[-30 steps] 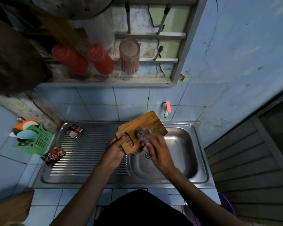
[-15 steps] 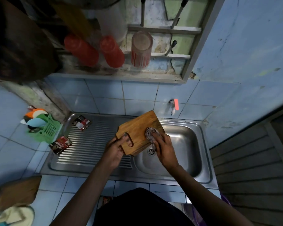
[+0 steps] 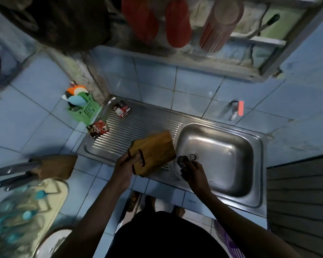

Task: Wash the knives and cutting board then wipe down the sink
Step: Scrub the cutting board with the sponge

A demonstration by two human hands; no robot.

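My left hand (image 3: 126, 165) grips the wooden cutting board (image 3: 154, 151) by its handle slot and holds it tilted above the ribbed drainboard (image 3: 138, 125), just left of the steel sink basin (image 3: 222, 159). My right hand (image 3: 194, 173) holds a dark metal scourer (image 3: 182, 161) over the basin's front left, near the drain (image 3: 193, 156), apart from the board. At the far left a wooden knife block (image 3: 54, 166) lies on the tiled counter with several metal knife handles (image 3: 13, 174) sticking out.
Two sachets (image 3: 122, 109) (image 3: 98, 128) lie on the drainboard. A green utensil basket (image 3: 86, 108) stands at its left end. The tap with a red handle (image 3: 236, 109) sits on the back wall. Red cups (image 3: 177, 25) hang on a rack overhead. A cream tray (image 3: 26, 211) lies bottom left.
The board has swung left from over the basin to above the drainboard. My right hand with the scourer has come off the board and dropped toward the drain. The view has shifted left.
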